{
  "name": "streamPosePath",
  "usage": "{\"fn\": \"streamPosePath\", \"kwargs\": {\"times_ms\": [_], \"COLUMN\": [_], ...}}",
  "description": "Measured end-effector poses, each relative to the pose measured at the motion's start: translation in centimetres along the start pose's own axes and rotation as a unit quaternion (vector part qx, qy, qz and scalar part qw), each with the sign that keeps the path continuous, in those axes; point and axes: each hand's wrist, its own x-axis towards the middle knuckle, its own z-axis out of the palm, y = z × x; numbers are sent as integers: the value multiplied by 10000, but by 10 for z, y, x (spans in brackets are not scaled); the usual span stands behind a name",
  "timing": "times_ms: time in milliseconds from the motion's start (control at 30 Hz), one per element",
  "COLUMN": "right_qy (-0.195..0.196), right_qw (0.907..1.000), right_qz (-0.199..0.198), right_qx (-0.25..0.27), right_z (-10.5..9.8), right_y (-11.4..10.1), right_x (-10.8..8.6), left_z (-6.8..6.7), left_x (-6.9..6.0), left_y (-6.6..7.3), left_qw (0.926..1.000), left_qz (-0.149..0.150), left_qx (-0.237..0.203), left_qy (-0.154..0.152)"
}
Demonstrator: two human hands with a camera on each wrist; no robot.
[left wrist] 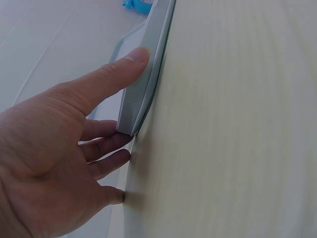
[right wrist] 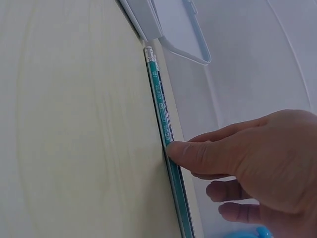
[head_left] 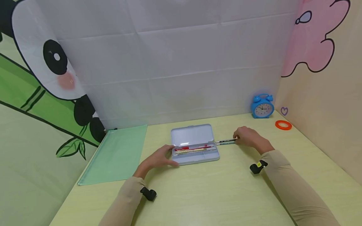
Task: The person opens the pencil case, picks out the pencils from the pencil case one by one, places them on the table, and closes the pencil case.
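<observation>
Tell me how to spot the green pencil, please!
On the pale yellow table, find the open pencil case. Just to its right, the right hand holds the green pencil. Unlike the darker pencil beside it, it's green and sits lower in the head view.

A blue twin-bell alarm clock stands at the far right corner of the pale table. Just in front of it, near the right edge, lies an orange ring, perhaps a roll of tape. A green translucent sheet lies along the left edge, reaching the far left corner. Behind the far edge rises a creased pale backdrop, a cartoon panda at left, a pink shape at right.
</observation>
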Motion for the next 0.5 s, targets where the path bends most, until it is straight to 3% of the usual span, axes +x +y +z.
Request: {"fn": "streamPosePath", "kwargs": {"times_ms": [500], "right_qy": [-72], "right_qw": [9998], "right_qz": [-120], "right_qx": [130], "right_z": [3], "right_y": [5], "right_x": [0], "left_z": [0], "left_x": [-1], "left_y": [2], "left_qw": [10000], "left_qz": [-56], "left_qx": [21], "left_qy": [-19]}}
